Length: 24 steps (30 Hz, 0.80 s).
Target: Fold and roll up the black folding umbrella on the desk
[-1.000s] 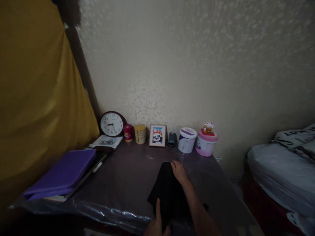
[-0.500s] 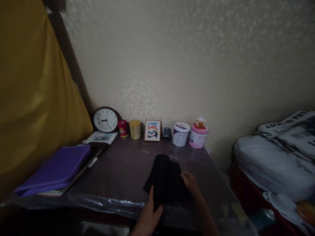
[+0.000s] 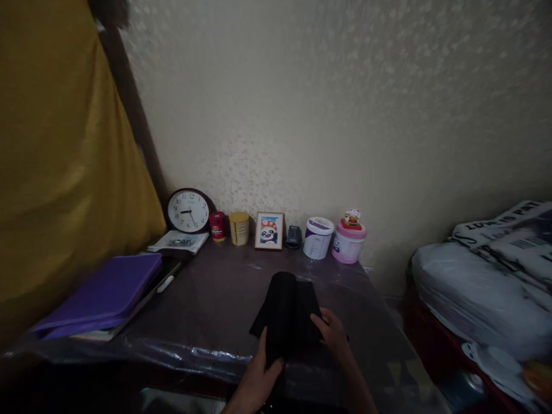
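Observation:
A folded black cloth (image 3: 284, 307) lies on the dark table (image 3: 215, 299), which is covered in clear plastic sheet. My left hand (image 3: 257, 376) rests on the cloth's near left edge, thumb stretched up onto the fabric. My right hand (image 3: 331, 332) lies on the cloth's right side, fingers bent over its edge. Both hands touch the cloth near the table's front edge.
Along the wall stand a clock (image 3: 188, 211), a red tin (image 3: 217, 226), a gold tin (image 3: 238, 227), a panda picture frame (image 3: 269, 230), a white tub (image 3: 318, 237) and a pink tub (image 3: 348, 241). A purple folder (image 3: 103, 293) lies left; bedding (image 3: 478, 293) sits right. A yellow curtain (image 3: 56, 172) hangs left.
My right hand slid back from the cloth's far end to its right side. My left hand moved up along the near edge. The cloth looks narrower, folded over.

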{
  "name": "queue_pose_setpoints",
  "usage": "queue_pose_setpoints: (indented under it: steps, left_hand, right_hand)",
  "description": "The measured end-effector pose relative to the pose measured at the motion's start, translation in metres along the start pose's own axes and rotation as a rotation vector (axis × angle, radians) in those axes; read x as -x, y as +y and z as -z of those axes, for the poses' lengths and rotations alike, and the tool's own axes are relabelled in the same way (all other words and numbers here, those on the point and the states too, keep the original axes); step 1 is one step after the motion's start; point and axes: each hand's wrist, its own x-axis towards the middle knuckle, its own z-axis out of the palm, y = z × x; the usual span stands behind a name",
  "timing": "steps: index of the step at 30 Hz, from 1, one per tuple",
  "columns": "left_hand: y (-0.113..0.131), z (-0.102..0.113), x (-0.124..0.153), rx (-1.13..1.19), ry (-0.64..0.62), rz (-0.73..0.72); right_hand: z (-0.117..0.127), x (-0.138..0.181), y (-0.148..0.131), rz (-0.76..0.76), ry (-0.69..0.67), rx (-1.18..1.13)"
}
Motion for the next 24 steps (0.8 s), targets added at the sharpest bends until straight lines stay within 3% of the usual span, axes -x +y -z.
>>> queue_pose_setpoints:
  steps: [4,14,19,24]
  left_hand:
    - [-0.002,0.0,0.0,0.009,-0.009,-0.009]
    - [-0.011,0.005,-0.004,0.041,0.006,0.005]
    - [-0.008,0.004,-0.003,-0.058,0.013,0.03]
    - [-0.014,0.0,-0.005,-0.095,0.025,0.01]
  right_hand:
    - [-0.006,0.011,-0.01,-0.092,-0.026,-0.036]
    - [0.002,0.012,-0.019,0.04,0.013,-0.144]
    - [-0.009,0.009,-0.031,0.238,0.07,0.045]
    - [-0.015,0.011,-0.042,0.347,0.146,0.419]
